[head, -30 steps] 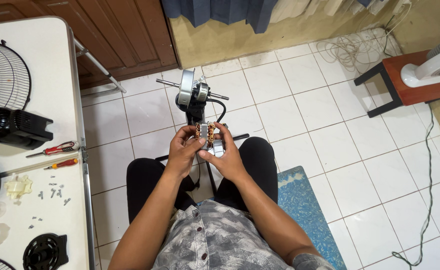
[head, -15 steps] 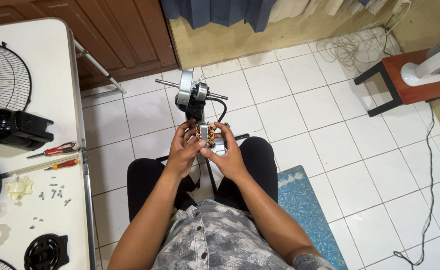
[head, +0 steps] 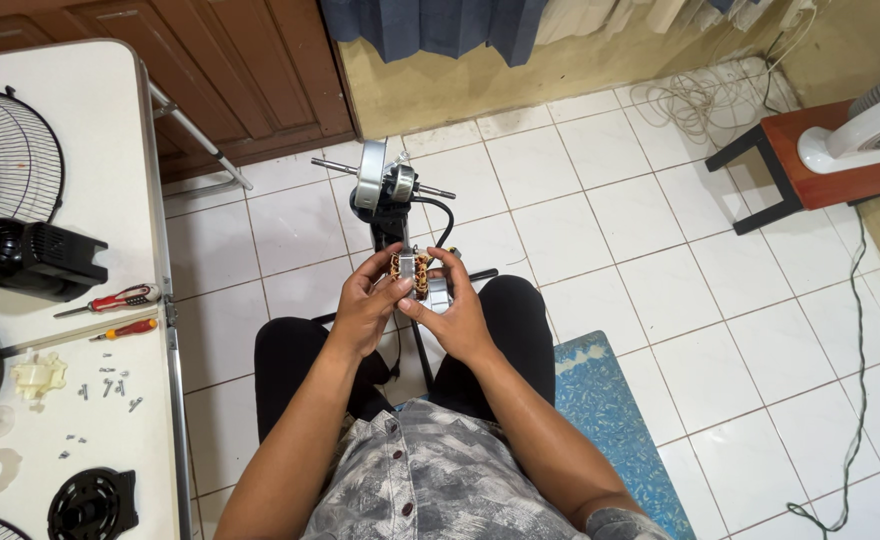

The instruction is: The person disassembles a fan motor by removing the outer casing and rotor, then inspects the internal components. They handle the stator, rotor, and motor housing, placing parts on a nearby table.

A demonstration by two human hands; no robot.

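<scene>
Both of my hands hold a small fan motor stator [head: 412, 272] with copper windings, just above my knees. My left hand [head: 367, 308] grips its left side with the fingers curled over the top. My right hand [head: 455, 312] holds its right side and lower metal part. Right behind it on the tiled floor stands a fan motor head [head: 384, 186] on a black stand, its shaft sticking out sideways and a black cable looping off it.
A white table [head: 90, 120] at the left carries a wire fan guard [head: 5, 155], a black motor housing [head: 25, 258], two red-handled screwdrivers [head: 110, 300], loose screws [head: 105, 385] and plastic parts. A blue mat [head: 610, 420] lies at my right. A white fan [head: 865, 125] rests on a red stool.
My hands have shifted slightly on the stator, turning it a little between the fingers. Everything else stays in place.
</scene>
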